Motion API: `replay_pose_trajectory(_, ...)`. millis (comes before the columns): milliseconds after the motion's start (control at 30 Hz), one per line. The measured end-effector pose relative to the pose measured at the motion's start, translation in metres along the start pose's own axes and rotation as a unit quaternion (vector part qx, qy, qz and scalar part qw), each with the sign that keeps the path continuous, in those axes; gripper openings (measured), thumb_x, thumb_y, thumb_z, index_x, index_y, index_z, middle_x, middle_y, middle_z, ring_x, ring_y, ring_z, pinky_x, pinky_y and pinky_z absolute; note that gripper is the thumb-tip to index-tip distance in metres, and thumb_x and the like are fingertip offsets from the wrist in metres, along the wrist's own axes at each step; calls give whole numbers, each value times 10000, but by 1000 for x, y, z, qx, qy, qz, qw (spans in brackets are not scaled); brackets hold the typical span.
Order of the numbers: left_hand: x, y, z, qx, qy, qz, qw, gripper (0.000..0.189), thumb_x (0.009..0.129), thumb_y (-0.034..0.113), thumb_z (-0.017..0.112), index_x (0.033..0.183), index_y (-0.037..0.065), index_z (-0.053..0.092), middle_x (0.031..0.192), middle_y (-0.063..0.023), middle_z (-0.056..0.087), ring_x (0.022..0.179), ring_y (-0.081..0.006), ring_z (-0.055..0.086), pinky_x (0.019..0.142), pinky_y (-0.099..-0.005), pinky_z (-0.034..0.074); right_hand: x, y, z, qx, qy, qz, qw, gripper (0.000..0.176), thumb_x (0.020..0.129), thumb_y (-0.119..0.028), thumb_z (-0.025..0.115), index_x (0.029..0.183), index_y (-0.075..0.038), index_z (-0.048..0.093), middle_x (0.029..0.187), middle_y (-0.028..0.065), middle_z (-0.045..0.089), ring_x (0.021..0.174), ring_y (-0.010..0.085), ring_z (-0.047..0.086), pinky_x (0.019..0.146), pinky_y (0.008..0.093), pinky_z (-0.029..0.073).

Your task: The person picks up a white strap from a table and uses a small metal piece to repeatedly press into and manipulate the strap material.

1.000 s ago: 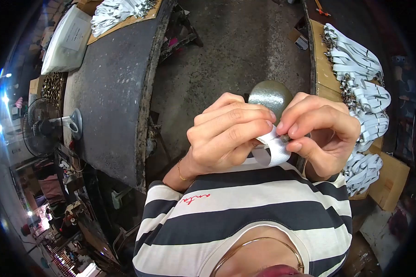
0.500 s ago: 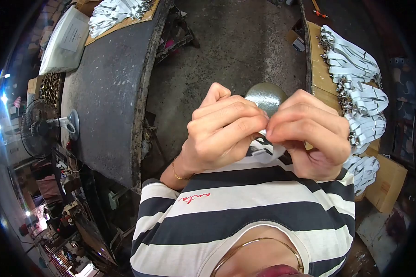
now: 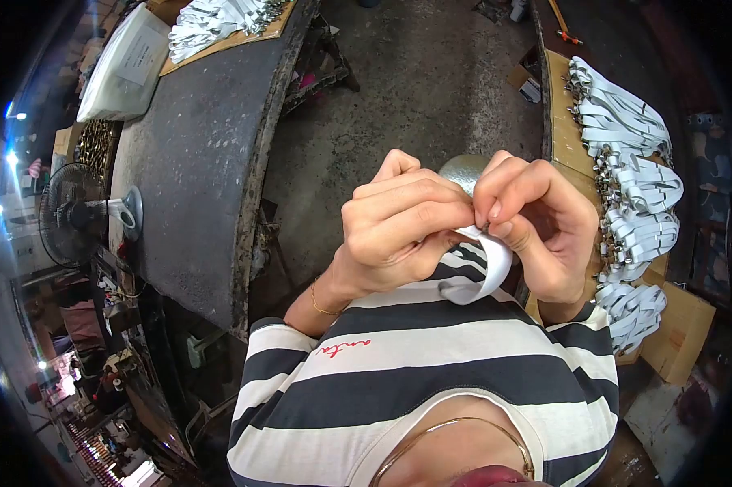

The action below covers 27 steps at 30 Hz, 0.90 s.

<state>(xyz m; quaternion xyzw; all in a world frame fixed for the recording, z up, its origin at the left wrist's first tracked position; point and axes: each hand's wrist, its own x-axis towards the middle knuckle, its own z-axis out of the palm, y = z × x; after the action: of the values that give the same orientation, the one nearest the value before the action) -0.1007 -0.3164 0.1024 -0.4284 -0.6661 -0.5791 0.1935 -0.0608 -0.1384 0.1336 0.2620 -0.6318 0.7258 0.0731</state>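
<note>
A white strap (image 3: 496,264) hangs in a curl below my fingertips, in front of my striped shirt. My left hand (image 3: 406,223) is closed on it, thumb and fingers pinched together near the strap's upper end. Against those fingertips, my right hand (image 3: 549,219) pinches with thumb and forefinger at the same end. Something small and dark shows between the two hands, too small to make out. Just beyond my hands is a rounded, grey metallic surface (image 3: 462,172), partly hidden by them.
Bundles of white straps with metal fittings (image 3: 626,183) lie on cardboard along the right-hand table. On the left stand a dark worktable (image 3: 195,178), a fan (image 3: 78,215), a white plastic-wrapped bundle (image 3: 127,69) and more white straps (image 3: 220,24). A cardboard box (image 3: 678,333) is at lower right.
My right hand has turned and its fingers have opened out somewhat, still pinching beside the left. More of the strap's curl now shows. The view has shifted slightly.
</note>
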Motion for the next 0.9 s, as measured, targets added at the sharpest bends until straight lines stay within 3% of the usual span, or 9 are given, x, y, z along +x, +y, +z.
replay_pose_trajectory(200, -4, 3, -2, -28, 4, -11, 1000, 230, 626, -46, 745, 830, 52, 700, 774, -42, 711, 734, -168, 696, 646, -299, 386, -4, -2, 3, 50, 40, 11, 998, 116, 826, 109, 646, 916, 48, 603, 873, 155, 647, 804, 185, 585, 727, 298, 469)
replay_pose_trajectory(433, -8, 5, -7, -92, -16, -40, 995, 215, 638, 35, 821, 821, 52, 708, 760, -32, 708, 711, -164, 689, 647, -299, 394, -1, -11, -1, -93, -40, -23, 995, 195, 685, 142, 695, 844, 31, 671, 823, 122, 675, 720, 219, 629, 635, 309, 496)
replay_pose_trajectory(600, -7, 4, -10, -175, -61, -95, 978, 189, 627, 43, 834, 775, 41, 717, 699, -39, 692, 581, -161, 613, 627, -288, 387, 2, -12, 1, -153, -70, -69, 983, 231, 652, 133, 715, 854, 29, 674, 818, 117, 671, 703, 220, 629, 636, 301, 497)
replay_pose_trajectory(700, -7, -1, -13, -158, -62, -94, 981, 191, 622, 58, 846, 764, 38, 720, 676, -48, 686, 547, -162, 580, 618, -290, 383, -1, -7, 8, -153, -46, -77, 984, 155, 695, 64, 747, 816, 26, 657, 792, 130, 658, 724, 211, 617, 655, 311, 466)
replay_pose_trajectory(800, -6, -2, -13, -187, -50, -105, 976, 182, 647, 62, 848, 786, 29, 734, 663, -59, 683, 545, -157, 576, 610, -295, 379, -6, 0, 12, -38, 24, -5, 999, 99, 851, -35, 720, 869, 26, 645, 837, 137, 653, 763, 203, 607, 667, 307, 473)
replay_pose_trajectory(833, -5, -3, -13, -211, -52, -109, 970, 181, 659, 60, 846, 799, 21, 738, 666, -67, 684, 544, -157, 571, 609, -294, 378, -7, 2, 13, -38, 24, -5, 999, 99, 851, -35, 720, 869, 26, 645, 837, 137, 653, 763, 203, 607, 667, 307, 473)
replay_pose_trajectory(900, -7, -9, -10, -245, -57, -111, 962, 186, 665, 57, 845, 807, 5, 737, 674, -81, 686, 558, -158, 571, 612, -294, 384, -9, 4, 13, 80, 71, 45, 993, 127, 788, 101, 708, 906, 69, 673, 850, 152, 683, 764, 194, 646, 682, 286, 519)
